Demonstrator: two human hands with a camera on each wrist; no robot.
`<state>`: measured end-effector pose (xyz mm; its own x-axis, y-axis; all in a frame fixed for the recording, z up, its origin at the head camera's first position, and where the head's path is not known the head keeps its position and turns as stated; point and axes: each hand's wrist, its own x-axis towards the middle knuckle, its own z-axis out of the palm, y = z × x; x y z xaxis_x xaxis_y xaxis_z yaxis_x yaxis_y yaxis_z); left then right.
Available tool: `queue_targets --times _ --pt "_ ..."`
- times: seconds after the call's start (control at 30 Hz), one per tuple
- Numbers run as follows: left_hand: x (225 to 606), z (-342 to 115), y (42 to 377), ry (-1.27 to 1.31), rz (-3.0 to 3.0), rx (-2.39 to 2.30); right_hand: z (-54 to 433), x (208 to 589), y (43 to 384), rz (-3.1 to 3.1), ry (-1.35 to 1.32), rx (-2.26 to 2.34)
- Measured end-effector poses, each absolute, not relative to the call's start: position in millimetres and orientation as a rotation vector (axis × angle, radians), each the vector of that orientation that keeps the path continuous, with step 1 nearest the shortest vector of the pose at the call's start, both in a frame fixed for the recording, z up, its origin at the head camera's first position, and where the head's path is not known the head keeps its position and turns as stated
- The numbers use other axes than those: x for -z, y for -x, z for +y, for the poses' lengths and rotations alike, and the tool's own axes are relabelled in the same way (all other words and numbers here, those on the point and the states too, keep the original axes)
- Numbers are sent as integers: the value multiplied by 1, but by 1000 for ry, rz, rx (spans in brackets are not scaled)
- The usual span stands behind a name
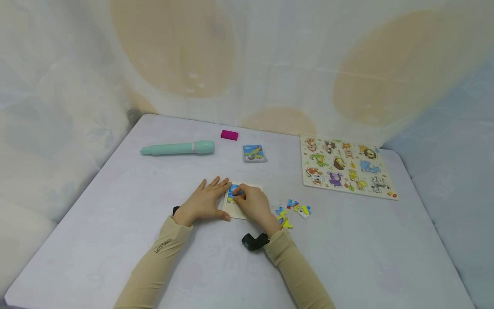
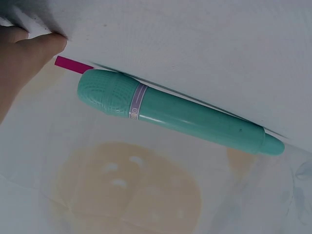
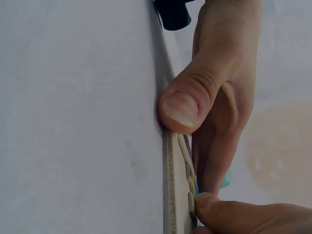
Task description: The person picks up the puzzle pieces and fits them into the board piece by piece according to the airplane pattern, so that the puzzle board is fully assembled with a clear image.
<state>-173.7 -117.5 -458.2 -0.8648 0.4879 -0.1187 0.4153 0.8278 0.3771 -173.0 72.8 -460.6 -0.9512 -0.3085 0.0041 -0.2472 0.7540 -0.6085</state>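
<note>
Pale wood, plain and thin-edged, forms the small puzzle tray [image 1: 234,211] lying mid-table; blue and yellow fitted pieces [image 1: 231,188] brighten its ten-o'clock part, bare base showing towards six; the left hand [image 1: 204,201] spreads along its nine-o'clock edge, grasping nothing; the right hand [image 1: 254,204] curls over it, fingertips at the pieces, though whether they pinch one I cannot tell; loose jigsaw pieces [image 1: 304,211], blue, yellow, partly red, lie between three and four; a mint-green microphone [image 1: 173,149] rests at ten.
</note>
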Motion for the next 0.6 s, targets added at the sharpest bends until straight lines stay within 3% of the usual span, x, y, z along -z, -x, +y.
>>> queue_targets --times 0.6 --pt "458 -116 173 -691 2793 -520 89 456 181 2555 381 1340"
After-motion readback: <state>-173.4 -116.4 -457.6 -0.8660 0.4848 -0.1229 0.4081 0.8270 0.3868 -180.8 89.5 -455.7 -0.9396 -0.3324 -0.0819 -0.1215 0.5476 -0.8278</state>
